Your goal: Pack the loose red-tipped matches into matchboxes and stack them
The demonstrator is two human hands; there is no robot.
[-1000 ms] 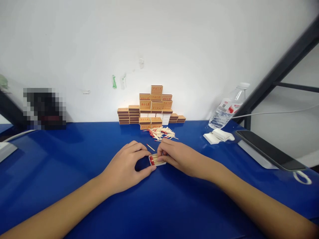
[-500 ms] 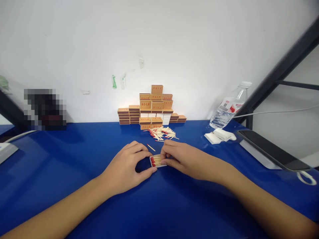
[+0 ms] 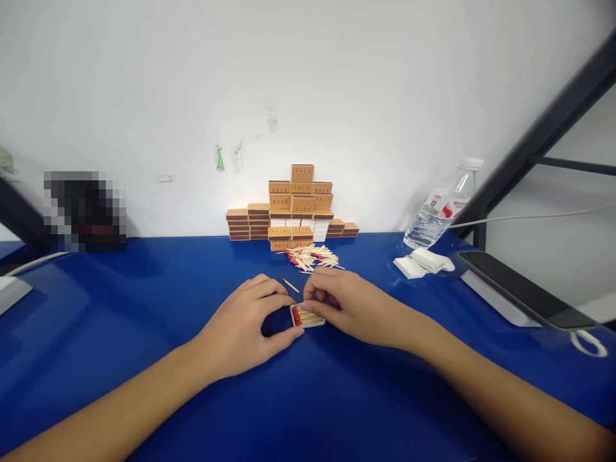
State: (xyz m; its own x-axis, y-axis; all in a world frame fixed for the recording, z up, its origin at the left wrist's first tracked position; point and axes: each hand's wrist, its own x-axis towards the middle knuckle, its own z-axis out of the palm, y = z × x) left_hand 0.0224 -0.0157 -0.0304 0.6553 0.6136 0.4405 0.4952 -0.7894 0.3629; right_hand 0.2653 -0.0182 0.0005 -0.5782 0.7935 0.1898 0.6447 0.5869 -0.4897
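On the blue table, a small white matchbox tray (image 3: pixel 315 325) lies in front of me, filled with red-headed matches (image 3: pixel 308 316). My left hand (image 3: pixel 250 321) grips its left end between thumb and forefinger. Over the tray's far side is my right hand (image 3: pixel 337 301), its fingers curled and the thumb tip resting by the matches; what it pinches, if anything, is hidden. One loose match (image 3: pixel 290 285) lies just beyond, between the two hands. Farther back, a heap of loose matches (image 3: pixel 315 256) spreads before the stacked matchboxes (image 3: pixel 302 204).
Against the wall, matchboxes also form lower stacks at left (image 3: pixel 248 224). To the right stand a water bottle (image 3: pixel 436 208), white plastic pieces (image 3: pixel 421 263) and a phone (image 3: pixel 524 289) on a white stand. A pixelated dark object (image 3: pixel 86 212) is at the left.
My right hand has shifted slightly left and up along the tray, uncovering its right end. The left hand stays nearly in place.
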